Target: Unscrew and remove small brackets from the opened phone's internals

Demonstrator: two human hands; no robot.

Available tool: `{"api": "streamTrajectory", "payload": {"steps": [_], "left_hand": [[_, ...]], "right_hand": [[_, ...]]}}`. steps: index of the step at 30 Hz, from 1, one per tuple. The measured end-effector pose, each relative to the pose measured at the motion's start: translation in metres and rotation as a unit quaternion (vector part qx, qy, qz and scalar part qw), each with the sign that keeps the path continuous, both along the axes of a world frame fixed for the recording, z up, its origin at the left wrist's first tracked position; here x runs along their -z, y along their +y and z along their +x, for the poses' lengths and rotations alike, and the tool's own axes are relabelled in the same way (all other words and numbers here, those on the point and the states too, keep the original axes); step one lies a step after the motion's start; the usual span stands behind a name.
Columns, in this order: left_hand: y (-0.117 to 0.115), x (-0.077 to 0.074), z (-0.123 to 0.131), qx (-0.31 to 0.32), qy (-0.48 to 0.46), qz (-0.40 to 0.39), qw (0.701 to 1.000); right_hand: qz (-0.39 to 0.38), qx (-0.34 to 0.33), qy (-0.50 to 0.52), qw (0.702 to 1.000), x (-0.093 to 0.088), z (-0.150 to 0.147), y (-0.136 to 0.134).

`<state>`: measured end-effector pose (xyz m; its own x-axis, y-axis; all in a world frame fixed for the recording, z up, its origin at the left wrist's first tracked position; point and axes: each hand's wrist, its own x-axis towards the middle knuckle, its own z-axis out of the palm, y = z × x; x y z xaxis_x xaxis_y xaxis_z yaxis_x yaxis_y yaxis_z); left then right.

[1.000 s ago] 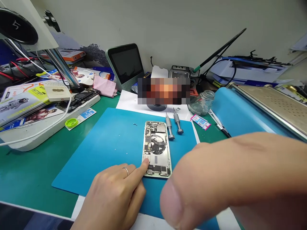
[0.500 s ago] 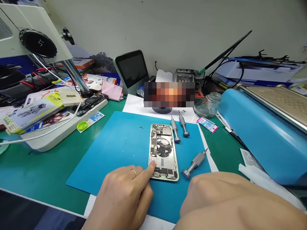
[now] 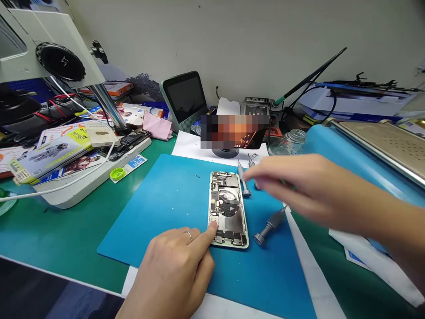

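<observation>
An opened smartphone (image 3: 229,208) lies on the blue mat with its circuit board and round coil exposed. My left hand (image 3: 179,261), a ring on one finger, presses its index fingertip on the phone's lower left edge; the other fingers are curled. Above the mat's right side, my right hand (image 3: 285,177) reaches out with fingers extended, slightly blurred, and I see nothing held in it. Its fingertips are by a grey precision screwdriver (image 3: 244,179); a second screwdriver (image 3: 250,161) is partly covered by the hand. Lower right of it lies a third screwdriver (image 3: 269,227).
Left stand a microscope arm (image 3: 59,57) and its base (image 3: 69,190) piled with boxes. At the back are a small display (image 3: 184,97), a partly pixelated screen (image 3: 250,137), and a glass jar (image 3: 294,141). A blue machine (image 3: 318,139) occupies the right. Tiny bits (image 3: 197,176) dot the mat.
My right hand has moved from the lower right foreground up and forward to beside the upper screwdrivers. My left hand stays on the phone. The view has shifted slightly.
</observation>
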<state>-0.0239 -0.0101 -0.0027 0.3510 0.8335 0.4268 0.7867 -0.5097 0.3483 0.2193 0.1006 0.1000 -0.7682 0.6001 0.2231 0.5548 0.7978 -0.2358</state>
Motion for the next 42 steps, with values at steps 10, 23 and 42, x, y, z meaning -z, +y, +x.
{"api": "streamTrajectory", "payload": {"steps": [10, 23, 42], "left_hand": [[0.003, -0.002, -0.003, 0.016, 0.011, -0.002, 1.0], [0.003, -0.003, -0.002, 0.018, 0.008, 0.0, 1.0], [0.002, -0.005, -0.002, 0.01, 0.005, -0.024, 1.0]], "right_hand": [[-0.054, 0.133, -0.195, 0.97, 0.034, 0.028, 0.054], [0.001, 0.113, -0.178, 0.978, 0.032, 0.016, 0.043], [0.008, -0.024, -0.157, 0.987, 0.043, 0.012, 0.04]]}}
